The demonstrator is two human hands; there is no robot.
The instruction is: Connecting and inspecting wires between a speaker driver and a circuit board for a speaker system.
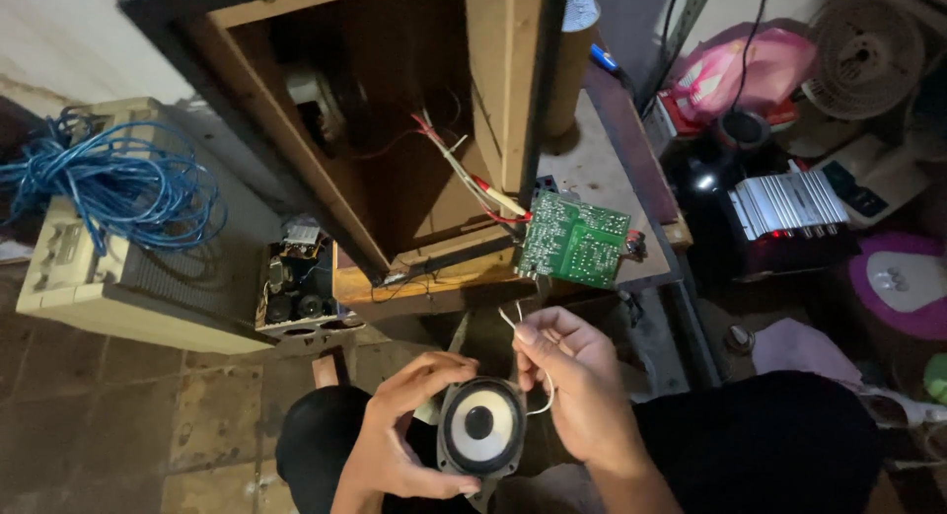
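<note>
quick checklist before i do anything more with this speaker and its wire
1. Left hand grips the speaker by its rim: ok.
2. Right hand pinches the white wire: ok.
3. Cone face free of fingers: ok.
4. Wire's joint at the speaker terminal: cannot tell, hidden.
5. Green circuit board hangs off the wooden cabinet edge by its wires: not ok.
6. Lighting on the work: dim, not ok.

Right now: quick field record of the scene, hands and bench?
left hand: grips the round speaker driver by its left rim
right hand: pinches a thin white wire beside the driver
green circuit board: hangs at the wooden cabinet edge on red and white leads
blue cable coil: on the beige casing
silver amplifier: far right
</note>
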